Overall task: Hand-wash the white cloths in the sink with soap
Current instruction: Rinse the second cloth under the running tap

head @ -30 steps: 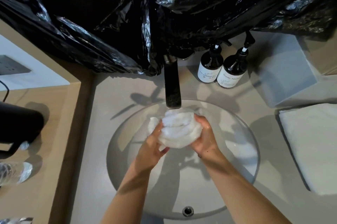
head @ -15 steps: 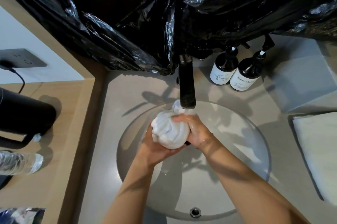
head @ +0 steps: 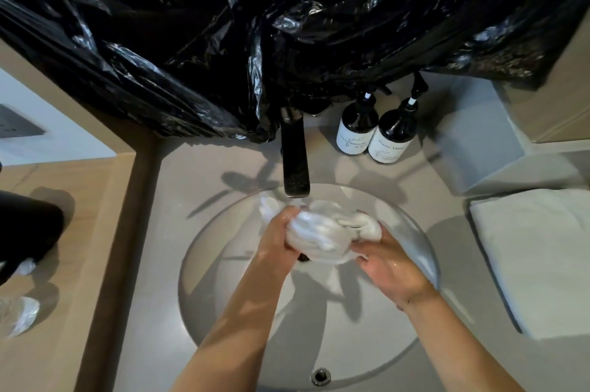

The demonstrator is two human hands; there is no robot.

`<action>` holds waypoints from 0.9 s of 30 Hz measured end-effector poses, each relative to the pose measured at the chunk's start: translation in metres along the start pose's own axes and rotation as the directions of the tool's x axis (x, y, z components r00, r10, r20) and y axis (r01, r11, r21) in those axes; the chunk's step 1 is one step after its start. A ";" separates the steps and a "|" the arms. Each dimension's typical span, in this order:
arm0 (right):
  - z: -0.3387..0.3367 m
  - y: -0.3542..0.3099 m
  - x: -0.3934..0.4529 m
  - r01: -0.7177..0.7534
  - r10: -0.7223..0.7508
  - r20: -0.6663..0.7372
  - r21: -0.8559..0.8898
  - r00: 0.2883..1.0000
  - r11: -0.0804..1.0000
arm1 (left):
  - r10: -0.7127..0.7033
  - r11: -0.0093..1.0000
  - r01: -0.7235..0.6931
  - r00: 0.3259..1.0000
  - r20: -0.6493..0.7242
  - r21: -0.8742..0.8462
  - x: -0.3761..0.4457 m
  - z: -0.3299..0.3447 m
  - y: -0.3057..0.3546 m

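Here both hands, left hand and right hand, clutch the bunched white cloth under the faucet

Two dark pump bottles are seen behind one round sink, one faucet is counted, one wet white cloth is held by two hands, and one folded towel is laid alongside.

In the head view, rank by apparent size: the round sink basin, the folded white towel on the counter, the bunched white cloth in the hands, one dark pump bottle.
1. Round sink basin
2. Folded white towel, partly cut off by the frame
3. Bunched white cloth
4. Dark pump bottle; farther away, so true size is unsure.
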State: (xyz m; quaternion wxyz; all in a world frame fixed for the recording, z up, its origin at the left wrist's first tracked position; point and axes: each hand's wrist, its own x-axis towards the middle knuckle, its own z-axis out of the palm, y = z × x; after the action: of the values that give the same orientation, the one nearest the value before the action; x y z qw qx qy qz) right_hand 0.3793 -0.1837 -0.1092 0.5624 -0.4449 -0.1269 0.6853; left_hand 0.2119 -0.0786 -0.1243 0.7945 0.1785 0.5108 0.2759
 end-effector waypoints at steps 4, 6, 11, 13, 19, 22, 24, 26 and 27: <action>-0.017 0.005 -0.010 -0.068 0.094 -0.201 0.133 0.975 0.989 | 0.074 0.994 -0.083 0.990 0.122 0.068 0.001 0.006 0.000; -0.017 0.006 -0.012 -0.073 0.113 -0.243 0.166 0.964 0.983 | 0.079 0.989 -0.097 0.985 0.155 0.108 -0.001 0.006 0.002; -0.014 0.020 -0.006 -0.147 0.197 -0.235 0.213 0.952 0.966 | 0.029 0.946 -0.093 0.979 0.204 0.311 -0.010 0.020 0.009; -0.017 0.028 -0.003 -0.163 0.210 -0.281 0.181 0.936 0.970 | 0.045 0.926 -0.155 0.950 0.308 0.345 -0.009 0.028 0.019; -0.020 0.022 -0.004 -0.140 0.085 -0.324 -0.152 0.942 0.978 | 0.069 0.917 -0.189 0.943 0.326 0.352 0.005 0.023 0.046; -0.017 0.017 0.002 -0.093 0.060 -0.303 -0.096 0.951 0.991 | 0.095 0.944 -0.182 0.948 0.304 0.274 0.002 0.017 0.047; -0.009 0.015 0.014 -0.117 0.113 -0.321 0.005 0.940 0.993 | 0.139 0.968 -0.194 0.941 0.307 0.156 0.000 0.010 0.042; 0.003 0.017 0.030 -0.155 0.189 -0.302 0.134 0.934 0.979 | 0.234 0.967 -0.255 0.906 0.354 0.015 -0.001 0.004 0.034; 0.010 0.018 0.038 -0.162 0.216 -0.286 0.202 0.934 0.966 | 0.260 0.964 -0.263 0.892 0.370 -0.043 -0.002 0.002 0.032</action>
State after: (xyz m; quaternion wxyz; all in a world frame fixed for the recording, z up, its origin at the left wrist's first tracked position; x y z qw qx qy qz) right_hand 0.3611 -0.1530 -0.1333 0.5433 -0.5043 0.0659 0.6679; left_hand 0.2051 -0.0553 -0.1039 0.8318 0.2979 0.3230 0.3392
